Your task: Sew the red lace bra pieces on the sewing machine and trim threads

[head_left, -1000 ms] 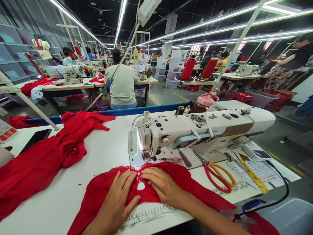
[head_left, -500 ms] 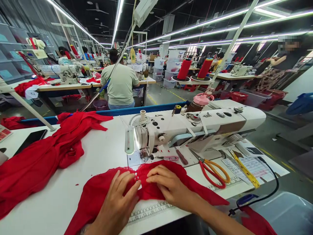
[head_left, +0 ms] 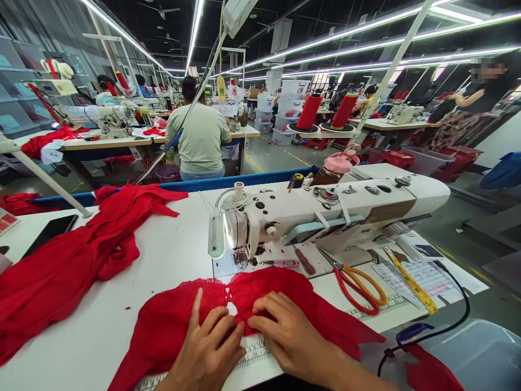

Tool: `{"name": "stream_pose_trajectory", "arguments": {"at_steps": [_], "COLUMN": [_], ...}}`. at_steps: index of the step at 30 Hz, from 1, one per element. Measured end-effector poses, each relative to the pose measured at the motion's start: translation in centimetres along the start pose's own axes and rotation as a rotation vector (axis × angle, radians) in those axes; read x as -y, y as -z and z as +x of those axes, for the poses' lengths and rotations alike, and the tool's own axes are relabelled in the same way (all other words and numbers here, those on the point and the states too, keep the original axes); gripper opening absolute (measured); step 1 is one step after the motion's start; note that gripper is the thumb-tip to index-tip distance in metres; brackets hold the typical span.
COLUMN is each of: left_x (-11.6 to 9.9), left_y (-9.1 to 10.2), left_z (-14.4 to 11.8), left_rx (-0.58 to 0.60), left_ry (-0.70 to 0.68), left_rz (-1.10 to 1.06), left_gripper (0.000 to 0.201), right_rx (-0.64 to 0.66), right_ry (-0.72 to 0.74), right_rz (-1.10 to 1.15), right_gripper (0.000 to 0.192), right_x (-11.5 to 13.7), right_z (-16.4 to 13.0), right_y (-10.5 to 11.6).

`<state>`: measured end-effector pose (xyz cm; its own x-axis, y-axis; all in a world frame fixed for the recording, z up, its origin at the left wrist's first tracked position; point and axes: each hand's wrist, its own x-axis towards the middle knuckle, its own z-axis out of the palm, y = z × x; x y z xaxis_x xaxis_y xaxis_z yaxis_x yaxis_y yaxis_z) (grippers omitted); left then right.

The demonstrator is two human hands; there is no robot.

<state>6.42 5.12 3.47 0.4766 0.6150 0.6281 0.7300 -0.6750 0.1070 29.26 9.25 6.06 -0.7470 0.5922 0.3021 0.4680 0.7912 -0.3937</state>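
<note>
A red lace-edged garment piece (head_left: 171,309) lies spread on the white table in front of the sewing machine. Two cup-like halves meet at its middle, around a small gap where white shows through. My left hand (head_left: 214,342) rests on the left half, its index finger stretched over the fabric while the other fingers bend in at the lower edge by the gap. Opposite it, my right hand (head_left: 287,331) has its fingers curled on the lower edge of the right half. The fingertips of both hands are partly hidden against the cloth.
Behind the garment stands a white sewing machine (head_left: 301,212). Red-and-orange-handled scissors (head_left: 358,288), a seam ripper (head_left: 280,263) and a yellow tape measure (head_left: 415,285) lie to the right. A heap of red garments (head_left: 81,255) covers the left side. A person (head_left: 199,136) sits ahead.
Both hands have slid down toward the garment's lower edge. My left fingers have bent in below the gap, leaving the index finger stretched. More of the lace middle now shows.
</note>
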Motion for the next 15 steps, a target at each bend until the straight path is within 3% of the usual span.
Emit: {"name": "stream_pose_trajectory", "arguments": {"at_steps": [7, 10, 12, 15], "left_x": [-0.3, -0.2, 0.0, 0.7], "left_y": [0.0, 0.9, 1.9, 2.9], "left_z": [-0.5, -1.2, -1.6, -1.7], "left_rx": [-0.098, -0.112, -0.113, -0.052], "left_ry": [0.004, -0.040, -0.034, 0.080], "left_rz": [-0.008, 0.037, 0.032, -0.102], "left_gripper": [0.016, 0.017, 0.015, 0.025], "right_rx": [0.042, 0.042, -0.016, -0.131], "right_ry": [-0.012, -0.009, -0.012, 0.004], "right_rz": [-0.058, -0.063, -0.007, 0.078], "right_gripper": [0.025, 0.025, 0.023, 0.027], "right_x": [0.6, 0.7, 0.6, 0.2], "right_z": [0.2, 0.3, 0.5, 1.3], "right_y": [-0.5, -0.2, 0.1, 0.1]}}
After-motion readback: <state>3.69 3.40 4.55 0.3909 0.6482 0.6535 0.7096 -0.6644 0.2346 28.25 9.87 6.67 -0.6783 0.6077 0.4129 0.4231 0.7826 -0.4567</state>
